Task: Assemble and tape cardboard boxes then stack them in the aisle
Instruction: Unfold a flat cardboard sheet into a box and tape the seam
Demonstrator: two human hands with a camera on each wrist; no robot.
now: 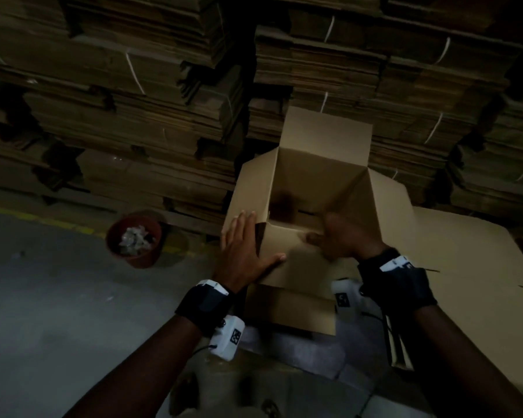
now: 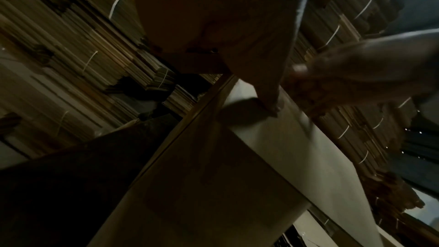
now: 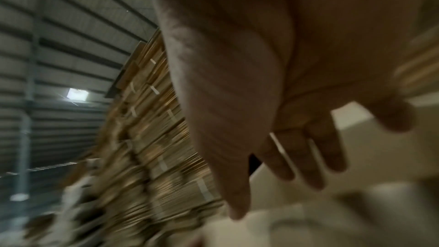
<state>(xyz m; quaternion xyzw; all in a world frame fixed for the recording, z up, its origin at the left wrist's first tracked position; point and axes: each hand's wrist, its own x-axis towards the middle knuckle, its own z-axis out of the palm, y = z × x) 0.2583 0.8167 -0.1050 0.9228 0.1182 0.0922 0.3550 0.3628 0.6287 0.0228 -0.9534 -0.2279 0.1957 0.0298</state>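
Box [image 1: 308, 206] is up and open in front of me, sitting on flat cardboard sheets [image 1: 465, 251] on the floor [image 1: 43, 297], right against the wall of bundled flat-packed cartons [image 1: 133, 101]. Far flap stands upright, left and right flaps splay outward, near flap hangs down toward me.

Left hand [image 1: 242, 251]: grip spread, fingers straight, palm pressed flat on the box's near-left corner, thumb lying along the near wall. Not curled round anything.

Right hand [image 1: 341, 239]: at the near rim of the box, right side, fingers reaching over the edge. Blurred in the head view (can't call the contact from there). Right wrist view shows the fingers [image 3: 308, 153] extended and slightly apart, nothing pinched, pale cardboard beneath them.

Left wrist view is dark: box wall and an edge of a flap running diagonally, plus what looks like the other hand [image 2: 356, 74] at the right, smeared.

Also around: reddish-brown bucket [image 1: 135, 238] with crumpled pale scraps in it, standing on the floor to the left of the box, near the yellow floor line [image 1: 58, 224]. Both wrists carry black straps with white camera units.
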